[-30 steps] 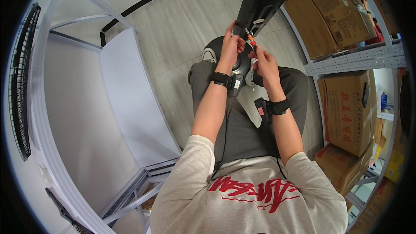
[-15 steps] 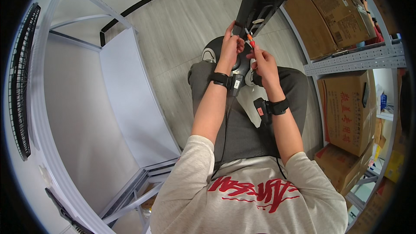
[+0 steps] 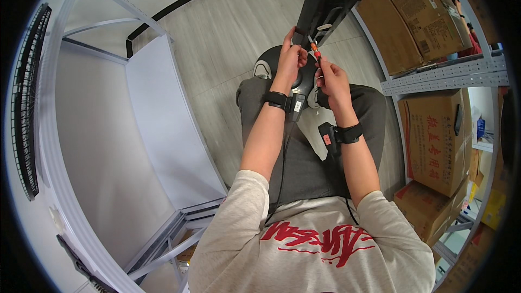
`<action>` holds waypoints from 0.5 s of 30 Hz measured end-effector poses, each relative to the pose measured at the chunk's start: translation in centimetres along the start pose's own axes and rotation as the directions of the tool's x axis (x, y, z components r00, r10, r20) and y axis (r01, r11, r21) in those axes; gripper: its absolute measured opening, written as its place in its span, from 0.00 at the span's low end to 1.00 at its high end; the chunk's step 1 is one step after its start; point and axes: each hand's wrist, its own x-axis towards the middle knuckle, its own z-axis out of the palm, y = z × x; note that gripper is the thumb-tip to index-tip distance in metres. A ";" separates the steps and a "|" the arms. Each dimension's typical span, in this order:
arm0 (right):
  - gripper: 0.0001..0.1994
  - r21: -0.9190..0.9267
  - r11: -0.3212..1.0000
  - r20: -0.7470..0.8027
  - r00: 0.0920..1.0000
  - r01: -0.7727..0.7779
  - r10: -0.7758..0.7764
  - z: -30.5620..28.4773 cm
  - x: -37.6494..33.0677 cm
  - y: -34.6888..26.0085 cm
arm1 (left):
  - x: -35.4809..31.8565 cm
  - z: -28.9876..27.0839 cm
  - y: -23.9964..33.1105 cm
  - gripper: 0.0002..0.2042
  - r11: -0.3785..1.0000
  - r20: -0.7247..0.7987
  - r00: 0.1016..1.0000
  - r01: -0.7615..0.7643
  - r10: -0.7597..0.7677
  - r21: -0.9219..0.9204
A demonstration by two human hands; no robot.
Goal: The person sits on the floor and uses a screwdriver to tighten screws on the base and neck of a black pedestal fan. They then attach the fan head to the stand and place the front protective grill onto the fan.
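Note:
A tall black column-shaped appliance [image 3: 331,0] stands on a round black base [image 3: 306,78] between my feet. My left hand [image 3: 291,61] is at the column's lower left edge, its index finger stretched up along the side and the other fingers curled in. In my right hand [image 3: 332,78] is a screwdriver [image 3: 315,50] with a red and orange handle, pinched between thumb and fingers. Its metal shaft points up at the column's lower part. Whether the tip sits in a screw is too small to tell.
To the left is a white shelf rack [image 3: 157,114] with a wide panel. Cardboard boxes [image 3: 434,135] fill the metal shelving [image 3: 445,76] on the right. My shoes [image 3: 262,69] flank the base on the grey floor [image 3: 217,38]. A cable [image 3: 283,157] hangs from my left wrist device.
My right hand and the screwdriver handle have shifted or turned very slightly. The left hand and the black appliance stay practically in place.

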 end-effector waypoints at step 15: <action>0.20 0.080 0.995 0.067 0.996 -0.065 0.060 0.0 -0.9 -0.6 | -0.7 0.2 0.0 0.32 1.000 0.018 1.000 -0.001 0.001 0.005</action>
